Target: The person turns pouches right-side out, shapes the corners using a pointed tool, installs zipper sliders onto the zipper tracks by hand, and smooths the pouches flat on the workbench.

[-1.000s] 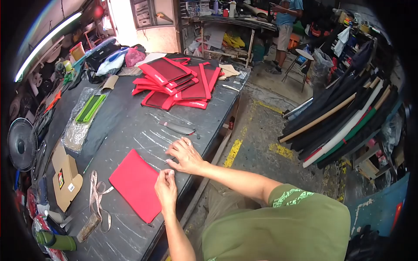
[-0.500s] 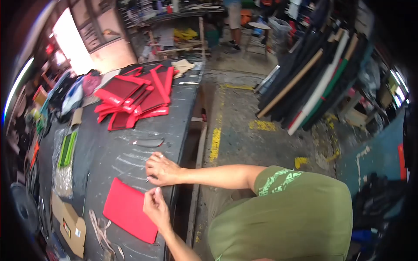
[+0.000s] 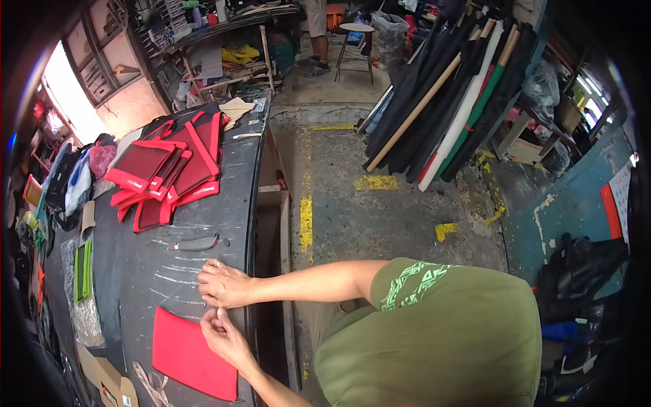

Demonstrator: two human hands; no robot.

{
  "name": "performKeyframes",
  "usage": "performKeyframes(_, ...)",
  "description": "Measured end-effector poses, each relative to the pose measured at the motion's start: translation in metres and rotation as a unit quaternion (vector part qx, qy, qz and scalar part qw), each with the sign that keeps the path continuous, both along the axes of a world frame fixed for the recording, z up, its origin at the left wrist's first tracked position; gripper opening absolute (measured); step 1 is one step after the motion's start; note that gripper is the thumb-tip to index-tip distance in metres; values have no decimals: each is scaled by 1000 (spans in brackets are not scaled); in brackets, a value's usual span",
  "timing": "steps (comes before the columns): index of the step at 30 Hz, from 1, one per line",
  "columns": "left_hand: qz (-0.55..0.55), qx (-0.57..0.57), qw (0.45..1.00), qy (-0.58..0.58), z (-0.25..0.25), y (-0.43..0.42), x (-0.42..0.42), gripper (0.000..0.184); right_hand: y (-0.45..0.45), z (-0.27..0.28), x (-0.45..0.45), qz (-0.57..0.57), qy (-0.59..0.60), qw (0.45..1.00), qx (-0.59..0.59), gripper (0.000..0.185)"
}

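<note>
My right hand (image 3: pixel 225 283) is over the dark tabletop, just beyond the upper right edge of a flat red fabric piece (image 3: pixel 190 356). Its fingers are bent and pressed together; whatever they pinch is too small to make out. Close below it, my left hand (image 3: pixel 228 342) overlaps the red piece's right edge, thumb and forefinger together, their contents hidden. A dark-handled cutter or knife (image 3: pixel 195 242) lies above my right hand. Further up the table is a pile of red-edged dark mesh pieces (image 3: pixel 166 166).
Left on the table are a green-edged piece (image 3: pixel 83 271), clear plastic (image 3: pixel 88 319), a cardboard box (image 3: pixel 102 373) and a measuring tape (image 3: pixel 152 383). Long fabric rolls (image 3: pixel 447 108) lean at upper right. A stool (image 3: pixel 356 30) stands near another person's legs (image 3: pixel 317 34).
The view has swung to the right, so the table and pile sit further left in the picture. Both hands stay close together beside the red piece, their fingers shifting slightly.
</note>
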State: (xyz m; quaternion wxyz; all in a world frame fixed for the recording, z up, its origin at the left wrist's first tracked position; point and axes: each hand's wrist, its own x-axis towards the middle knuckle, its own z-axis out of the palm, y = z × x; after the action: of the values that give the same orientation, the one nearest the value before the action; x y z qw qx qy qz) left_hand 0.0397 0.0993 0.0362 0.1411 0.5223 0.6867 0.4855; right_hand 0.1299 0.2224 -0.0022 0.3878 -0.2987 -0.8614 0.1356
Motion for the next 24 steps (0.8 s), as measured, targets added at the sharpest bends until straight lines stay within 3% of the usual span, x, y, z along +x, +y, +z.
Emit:
performKeyframes(2, 24, -59, 998, 20, -16, -6, -10, 26, -1, -1, -2, 0, 6, 1000, -2, 18)
performKeyframes(10, -2, -55, 998, 43, -35, -1, -14, 26, 3, 2, -4, -24, 76, 995, 65, 27)
performKeyframes(11, 26, -1, 998, 61, -40, 3, -10, 28, 3, 5, -1, -12, 62, 995, 76, 28)
performKeyframes(13, 95, 57, 992, 58, -34, -2, -10, 31, -1, 20, 3, -6, -9, 1000, -9, 29)
performKeyframes(15, 125, 83, 987, 52, -1, -7, -9, 31, 2, 24, -6, 57, 101, 992, 57, 22)
performKeyframes(17, 150, 91, 982, 72, 45, -15, -25, 30, -1, 50, -12, 104, 70, 988, 95, 20)
performKeyframes(19, 100, 98, 945, 295, 70, -21, -48, 23, -2, 86, -30, 147, 79, 978, 123, 17)
performKeyframes(22, 102, 119, 940, 304, 89, -17, -72, 21, -13, 125, -47, 169, 106, 962, 188, 17)
performKeyframes(23, 94, 133, 938, 307, 95, -14, -79, 22, -17, 135, -50, 236, 140, 962, 17, 19)
performKeyframes(24, 96, 148, 939, 294, 97, -12, -82, 23, -21, 142, -55, 297, 165, 928, -154, 23)
